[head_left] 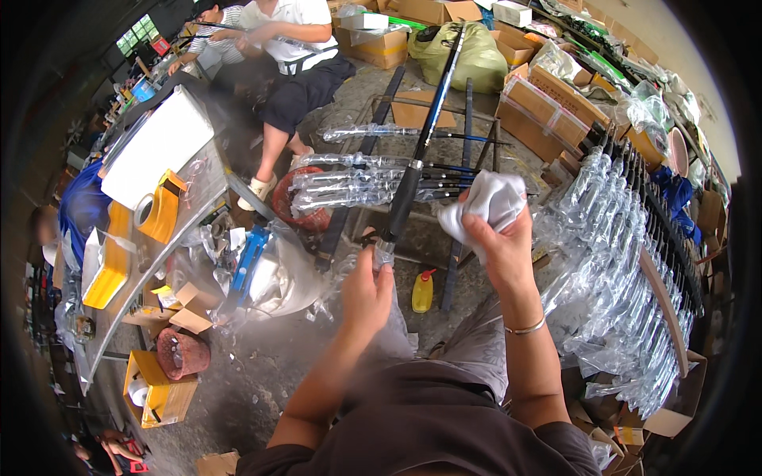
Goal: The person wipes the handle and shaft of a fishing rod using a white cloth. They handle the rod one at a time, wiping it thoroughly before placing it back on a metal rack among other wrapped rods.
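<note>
My left hand [367, 295] grips the lower end of a fishing rod [407, 189]. Its black handle leans away from me, and the blue-and-black blank points up toward the far side. Bunched in my right hand [508, 246] is a white cloth [494, 200], held just right of the rod and apart from it. Beneath the rod, several fishing rods in clear plastic sleeves [349, 181] lie crosswise on a low rack with dark bars [455, 274]. A yellow bottle [422, 293] with a red cap stands on the floor between my hands.
Many plastic-sleeved rods [611, 254] lean in a row at my right. To the left is a table [178, 230] with tape rolls [145, 208] and boxes. Two people [290, 47] work at the far left. Cartons [548, 111] and a green sack [468, 55] sit beyond the rack.
</note>
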Demonstrator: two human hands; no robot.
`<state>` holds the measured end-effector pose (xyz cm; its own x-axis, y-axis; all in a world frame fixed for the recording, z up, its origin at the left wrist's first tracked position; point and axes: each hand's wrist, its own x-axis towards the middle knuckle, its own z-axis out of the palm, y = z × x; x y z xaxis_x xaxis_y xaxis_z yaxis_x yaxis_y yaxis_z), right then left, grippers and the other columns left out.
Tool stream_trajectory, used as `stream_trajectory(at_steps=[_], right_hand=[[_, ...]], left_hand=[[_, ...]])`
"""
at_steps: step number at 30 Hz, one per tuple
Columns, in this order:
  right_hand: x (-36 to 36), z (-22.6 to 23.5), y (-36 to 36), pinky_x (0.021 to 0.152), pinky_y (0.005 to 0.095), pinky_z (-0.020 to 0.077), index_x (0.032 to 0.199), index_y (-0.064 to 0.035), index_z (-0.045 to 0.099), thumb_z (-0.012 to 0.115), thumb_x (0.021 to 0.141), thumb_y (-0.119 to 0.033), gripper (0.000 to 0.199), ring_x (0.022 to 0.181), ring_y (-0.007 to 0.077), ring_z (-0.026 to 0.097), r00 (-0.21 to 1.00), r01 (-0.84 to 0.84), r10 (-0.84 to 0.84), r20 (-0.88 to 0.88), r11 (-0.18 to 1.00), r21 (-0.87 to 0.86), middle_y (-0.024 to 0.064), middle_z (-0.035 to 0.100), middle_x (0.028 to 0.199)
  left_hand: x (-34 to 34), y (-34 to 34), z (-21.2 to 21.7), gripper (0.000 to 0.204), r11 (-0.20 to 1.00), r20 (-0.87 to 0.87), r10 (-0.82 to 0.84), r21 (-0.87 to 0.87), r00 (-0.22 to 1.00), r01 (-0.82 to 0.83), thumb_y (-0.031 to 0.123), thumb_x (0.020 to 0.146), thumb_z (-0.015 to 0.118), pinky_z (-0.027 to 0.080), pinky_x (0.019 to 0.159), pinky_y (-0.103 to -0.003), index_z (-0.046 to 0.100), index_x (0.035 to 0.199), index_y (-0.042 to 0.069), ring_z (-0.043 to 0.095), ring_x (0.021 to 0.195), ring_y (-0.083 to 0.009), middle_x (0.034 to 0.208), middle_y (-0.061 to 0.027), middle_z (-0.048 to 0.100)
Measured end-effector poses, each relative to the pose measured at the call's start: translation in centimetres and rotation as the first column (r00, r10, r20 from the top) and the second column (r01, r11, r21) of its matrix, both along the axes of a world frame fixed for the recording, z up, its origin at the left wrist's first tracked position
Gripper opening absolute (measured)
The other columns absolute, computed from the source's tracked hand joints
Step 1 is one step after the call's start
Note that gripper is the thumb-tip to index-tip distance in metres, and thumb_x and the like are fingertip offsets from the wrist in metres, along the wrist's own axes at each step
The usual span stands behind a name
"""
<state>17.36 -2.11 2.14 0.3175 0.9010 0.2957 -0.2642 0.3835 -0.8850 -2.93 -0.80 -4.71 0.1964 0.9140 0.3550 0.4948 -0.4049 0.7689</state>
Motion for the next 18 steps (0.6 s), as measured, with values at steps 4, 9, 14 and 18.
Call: stream_trajectory(at_steps=[4,9,14,18], right_hand=[[-0.3,2.0,2.4,0.083,0.0286,0.0463,0.108,-0.0028,0.053,0.06,0.075,0.008,0.036,0.095,0.0169,0.059,0.885,0.149,-0.263,0.385,0.942,0.302,0.0076,0.061,0.1],[-1.1,1.9,4.2,0.08,0.0309,0.0494,0.093,-0.0012,0.056,0.066,0.067,0.008,0.029,0.092,0.025,0.063,0.511,0.052,-0.481,0.712,0.844,0.533,0.0114,0.063,0.099],[-3.4,-1.8,-0.8,0.075,0.0351,0.0504,0.099,-0.0029,0.058,0.069,0.064,0.003,0.037,0.088,0.0295,0.062,0.615,-0.339,0.027,0.788,0.911,0.234,0.0119,0.063,0.097],[-3.0,-0.6,-1.0,0.077,0.0337,0.05,0.093,-0.0024,0.06,0.068,0.065,0.005,0.03,0.087,0.0291,0.062,0.704,-0.353,0.128,0.698,0.917,0.188,0.0125,0.063,0.095]], left_hand=[[0.6,-0.7,0.2,0.03,1.0,0.051,-0.023,0.019,0.998,0.023,0.016,0.088,0.054,0.043,0.059,-0.038,0.049,0.113,-0.001,0.057,0.064,-0.0323,0.075,-0.0173,0.059],[0.6,-1.3,0.4,0.029,1.0,0.07,-0.028,-0.006,0.997,0.029,0.014,0.088,0.054,0.043,0.058,-0.038,0.049,0.113,-0.001,0.057,0.062,-0.0321,0.074,-0.0164,0.059],[0.2,-0.6,-0.8,0.044,0.998,0.045,-0.001,0.066,0.999,-0.002,0.014,0.083,0.062,0.048,0.058,-0.037,0.048,0.121,-0.001,0.064,0.066,-0.0306,0.078,-0.0147,0.064],[-0.2,-0.4,-1.0,0.041,0.99,0.015,0.025,0.14,1.0,-0.027,0.014,0.082,0.065,0.048,0.057,-0.038,0.05,0.118,0.0,0.064,0.066,-0.0321,0.077,-0.0156,0.064]])
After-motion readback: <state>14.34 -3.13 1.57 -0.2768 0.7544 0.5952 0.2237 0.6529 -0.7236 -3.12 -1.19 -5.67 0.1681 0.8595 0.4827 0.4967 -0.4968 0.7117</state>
